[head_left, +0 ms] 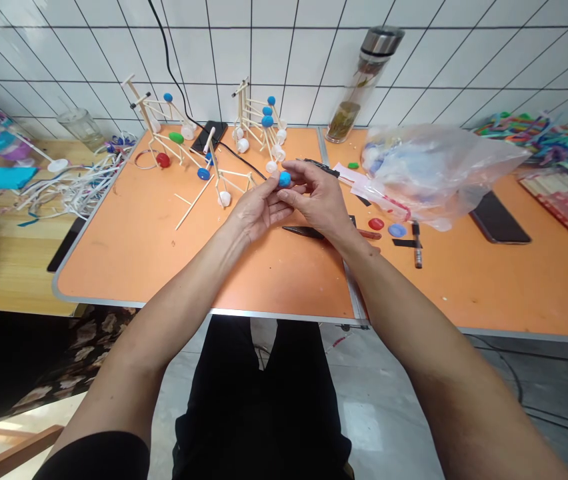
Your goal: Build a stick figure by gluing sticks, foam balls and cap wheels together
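My left hand [259,212] pinches a small round blue bottle cap [285,179] between thumb and fingers. From the other side, my right hand [320,197] closes its fingertips round the same cap. Just beyond my hands stands a small frame of pale wooden sticks [237,175] with caps at its corners. Further back are two larger stick frames with blue and white caps, one at the left [157,123] and one in the middle [251,117]. Under my right wrist lies a dark pointed tool [303,231], partly hidden, perhaps scissors or pliers.
Loose sticks [195,202] lie left of my hands. To the right are a red cap [376,224], a blue cap [397,230], a pen-like tube [417,245], a plastic bag [429,167] and a phone [500,219]. A tall bottle [364,83] stands by the wall; a black cable [169,63] crosses the table.
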{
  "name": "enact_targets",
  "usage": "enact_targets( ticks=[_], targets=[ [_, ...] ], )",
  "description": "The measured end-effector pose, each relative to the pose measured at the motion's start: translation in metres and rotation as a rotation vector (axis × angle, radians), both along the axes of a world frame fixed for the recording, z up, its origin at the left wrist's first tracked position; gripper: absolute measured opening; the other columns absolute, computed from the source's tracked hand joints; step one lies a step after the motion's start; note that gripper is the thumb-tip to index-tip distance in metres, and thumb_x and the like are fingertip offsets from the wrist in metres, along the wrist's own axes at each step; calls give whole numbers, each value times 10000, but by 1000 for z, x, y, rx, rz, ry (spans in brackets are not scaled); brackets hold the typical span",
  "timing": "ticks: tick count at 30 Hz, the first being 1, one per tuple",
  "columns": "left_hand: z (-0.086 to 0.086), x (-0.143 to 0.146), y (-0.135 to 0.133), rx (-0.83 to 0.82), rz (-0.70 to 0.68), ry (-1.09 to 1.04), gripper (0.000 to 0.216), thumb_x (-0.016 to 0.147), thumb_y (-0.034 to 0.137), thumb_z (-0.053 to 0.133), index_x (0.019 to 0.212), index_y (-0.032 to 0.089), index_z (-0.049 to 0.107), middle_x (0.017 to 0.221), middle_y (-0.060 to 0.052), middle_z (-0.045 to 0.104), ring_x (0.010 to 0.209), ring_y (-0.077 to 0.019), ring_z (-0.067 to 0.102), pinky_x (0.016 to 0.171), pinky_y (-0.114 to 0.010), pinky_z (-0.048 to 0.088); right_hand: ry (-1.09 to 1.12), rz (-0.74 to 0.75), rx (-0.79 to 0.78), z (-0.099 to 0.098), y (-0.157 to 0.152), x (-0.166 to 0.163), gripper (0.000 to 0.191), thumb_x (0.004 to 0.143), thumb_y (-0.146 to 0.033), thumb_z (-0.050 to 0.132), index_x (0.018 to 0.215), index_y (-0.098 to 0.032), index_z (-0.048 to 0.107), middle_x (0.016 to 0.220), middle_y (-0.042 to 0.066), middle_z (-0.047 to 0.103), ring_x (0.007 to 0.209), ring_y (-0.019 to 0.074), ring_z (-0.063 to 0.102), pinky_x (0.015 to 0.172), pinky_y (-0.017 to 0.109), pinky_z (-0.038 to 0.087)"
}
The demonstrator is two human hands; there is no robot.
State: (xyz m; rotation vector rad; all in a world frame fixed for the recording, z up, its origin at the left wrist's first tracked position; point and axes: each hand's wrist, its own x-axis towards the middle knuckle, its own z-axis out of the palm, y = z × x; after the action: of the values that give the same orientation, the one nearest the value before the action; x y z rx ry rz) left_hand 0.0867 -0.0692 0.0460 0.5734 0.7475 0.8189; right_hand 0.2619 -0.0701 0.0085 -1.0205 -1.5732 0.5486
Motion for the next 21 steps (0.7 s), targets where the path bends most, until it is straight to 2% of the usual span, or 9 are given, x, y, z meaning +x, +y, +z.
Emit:
enact_targets(
  ticks=[2,7,12,15,21],
  targets=[
    [1,0,0,-4,9,8,525,1110,667,758,1312,195,865,1276,-156,925,1335,-282,867,1207,-355,635,-7,1,9,-1,1,0,621,831,-592,1004,1377,-328,868,1385,53,890,1280,333,841,1214,555,678],
    [0,1,1,-4,19,37,564,1109,700,736,1361,209,852,1275,-146,926,1331,-276,868,1233,-382,625,-29,-4,24,0,-3,-2,534,890,-526,970,1370,-313,875,1371,56,885,1279,327,841,1249,555,658],
    [-5,3,2,-5,18,52,582,1075,735,771,1325,216,854,1229,-139,932,1260,-275,887,1195,-389,652,9,-15,21,2,-7,-4,343,955,-501,911,1226,-290,921,1184,46,918,1115,298,866,1105,511,703],
    [-5,3,2,13,11,39,570,1067,736,785,1282,213,860,1232,-137,932,1265,-274,886,1189,-381,652,0,-30,13,3,-7,-4,356,960,-550,899,1204,-293,928,1155,40,919,1093,292,860,1105,512,698],
    [-3,1,1,36,39,20,464,1069,645,833,1221,208,861,1246,-132,930,1328,-266,865,1225,-367,620,-28,-5,38,5,-7,-3,475,932,-622,944,1297,-319,919,1325,54,908,1243,321,843,1229,551,657]
  ],
)
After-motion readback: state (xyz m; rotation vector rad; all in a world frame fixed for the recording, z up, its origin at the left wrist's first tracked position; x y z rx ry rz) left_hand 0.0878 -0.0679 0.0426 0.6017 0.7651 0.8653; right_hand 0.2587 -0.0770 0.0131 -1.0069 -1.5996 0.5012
